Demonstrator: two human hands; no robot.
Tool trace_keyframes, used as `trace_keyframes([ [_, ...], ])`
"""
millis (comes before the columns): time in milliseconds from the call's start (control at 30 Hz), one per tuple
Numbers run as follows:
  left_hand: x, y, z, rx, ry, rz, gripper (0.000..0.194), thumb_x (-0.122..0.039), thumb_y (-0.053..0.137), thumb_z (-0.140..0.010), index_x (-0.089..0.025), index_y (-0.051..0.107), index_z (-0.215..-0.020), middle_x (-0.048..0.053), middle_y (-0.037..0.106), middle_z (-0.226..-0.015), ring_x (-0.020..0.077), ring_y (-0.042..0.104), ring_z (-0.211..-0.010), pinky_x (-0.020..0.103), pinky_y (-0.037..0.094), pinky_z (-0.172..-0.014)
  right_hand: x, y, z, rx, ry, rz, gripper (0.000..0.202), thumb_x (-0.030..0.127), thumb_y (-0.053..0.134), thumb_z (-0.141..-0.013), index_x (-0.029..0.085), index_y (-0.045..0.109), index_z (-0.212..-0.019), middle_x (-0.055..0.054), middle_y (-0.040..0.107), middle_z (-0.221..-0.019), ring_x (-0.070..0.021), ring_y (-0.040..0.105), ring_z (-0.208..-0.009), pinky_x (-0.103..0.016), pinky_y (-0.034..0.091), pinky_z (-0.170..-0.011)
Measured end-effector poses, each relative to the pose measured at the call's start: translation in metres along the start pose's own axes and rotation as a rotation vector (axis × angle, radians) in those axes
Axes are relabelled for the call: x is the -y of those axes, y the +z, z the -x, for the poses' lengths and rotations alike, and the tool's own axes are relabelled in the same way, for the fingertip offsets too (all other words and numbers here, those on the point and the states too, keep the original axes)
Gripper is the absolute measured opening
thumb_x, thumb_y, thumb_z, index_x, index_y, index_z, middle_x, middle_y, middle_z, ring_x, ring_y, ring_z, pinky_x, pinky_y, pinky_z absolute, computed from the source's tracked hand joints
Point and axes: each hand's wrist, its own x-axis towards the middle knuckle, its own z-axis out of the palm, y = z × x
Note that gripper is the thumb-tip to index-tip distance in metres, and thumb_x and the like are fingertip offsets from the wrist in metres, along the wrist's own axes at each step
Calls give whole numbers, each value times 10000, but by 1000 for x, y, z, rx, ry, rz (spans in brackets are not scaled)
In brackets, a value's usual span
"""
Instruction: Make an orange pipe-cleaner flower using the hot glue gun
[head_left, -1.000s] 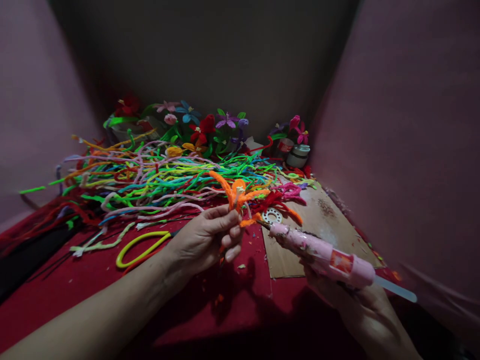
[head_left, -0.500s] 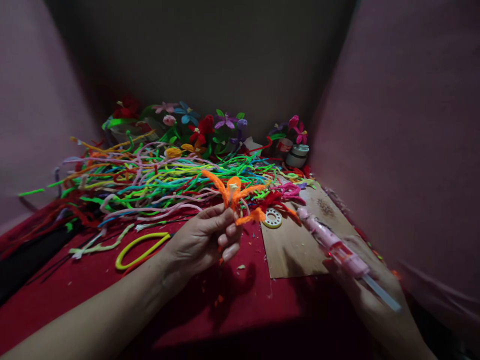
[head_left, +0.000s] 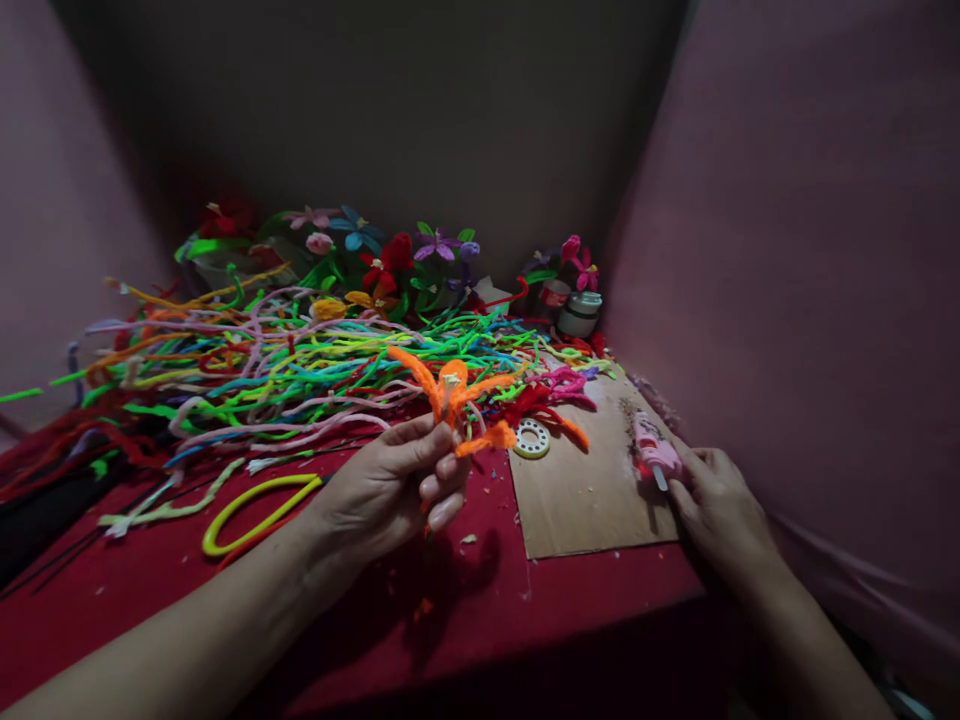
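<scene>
Near the middle of the head view, my left hand pinches an orange fuzzy flower with a pale centre; one orange petal hangs out to the right over the fingers. At the right, my right hand has its fingers around the near end of a pink glue gun. The glue gun is over the right part of a brown cardboard sheet, with a whitish stick showing at its near end. A white ring with holes lies on the cardboard's left edge.
Many coloured fuzzy stems are heaped across the red table. Behind them stand finished flowers and a lidded jar. Yellow-handled scissors lie at the left. Pink cloth hangs on the right.
My right hand has moved the glue gun away from me, down toward the cardboard, and its nozzle now points away. My left hand still holds the orange flower. The view has shifted slightly right.
</scene>
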Motion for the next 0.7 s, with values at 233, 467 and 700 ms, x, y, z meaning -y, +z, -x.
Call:
trace_keyframes([
  [233, 2, 1, 0, 11, -9, 38, 144, -134, 660, -711, -120, 583, -590, -26, 457, -477, 42, 392, -384, 151, 398, -334, 27, -31, -5, -32, -95, -164, 351, 294, 477, -774, 169, 601, -1077, -140, 550, -973, -286, 490, -908, -438, 428, -772],
  [467, 5, 5, 4, 19, -3, 58, 139, -143, 695, -681, -123, 593, -588, -31, 462, -462, 42, 403, -378, 155, 414, -346, 159, -64, 10, 407, 247, -1406, 194, 286, 626, -745, 214, 691, -914, -40, 646, -855, -144, 571, -710, -278, 471, -660],
  [700, 6, 5, 4, 14, -3, 15, 157, -167, 669, -705, -121, 583, -582, -32, 448, -434, 49, 407, -365, 156, 408, -350, 214, -56, -7, 580, 511, -2239, 87, 214, 652, -709, 142, 694, -733, -49, 677, -725, -131, 614, -638, -239, 493, -612],
])
